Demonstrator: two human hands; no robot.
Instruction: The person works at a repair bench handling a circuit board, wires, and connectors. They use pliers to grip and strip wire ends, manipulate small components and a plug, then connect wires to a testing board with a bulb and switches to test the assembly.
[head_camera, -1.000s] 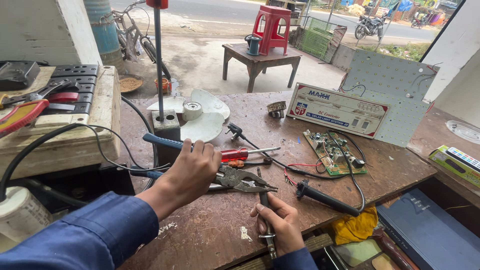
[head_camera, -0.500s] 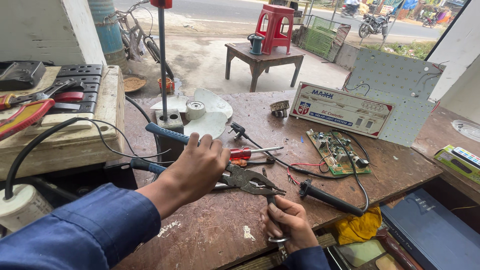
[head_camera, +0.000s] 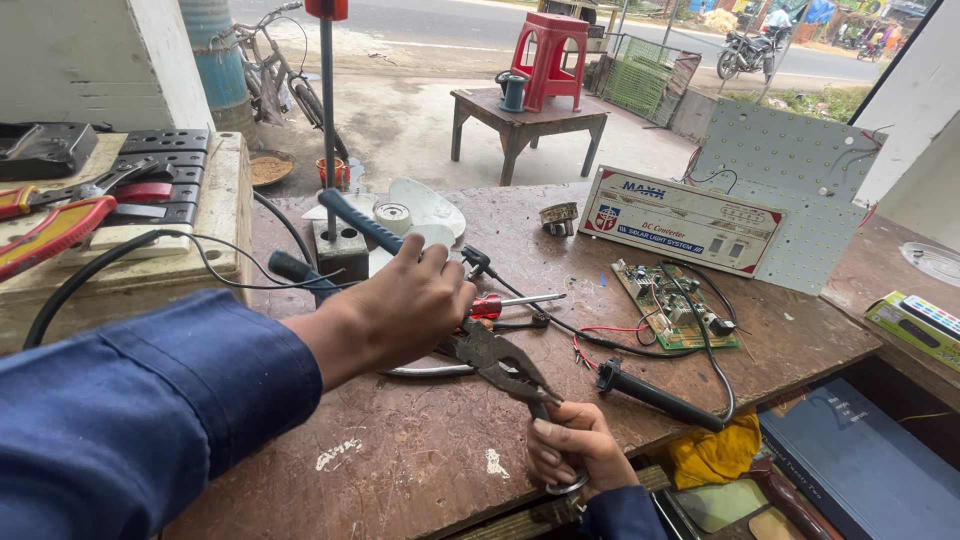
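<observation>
My left hand is closed around the blue-handled pliers, whose grey jaws point down to the right over the worn wooden bench. The jaws grip a small part right above my right hand. That hand sits at the bench's front edge, fingers curled on a thin metal ring or wire that hangs below it. A red-handled screwdriver lies just behind the pliers. A black soldering iron lies to the right, its cable looping to a green circuit board.
A white converter box and a white LED panel stand at the back right. A white fan blade and a metal stand post are at the back. More pliers lie on the left block. A yellow cloth hangs at the front.
The view has drawn closer and shifted. My left hand with the pliers moved a little right and down toward my right hand, which slid right along the bench's front edge.
</observation>
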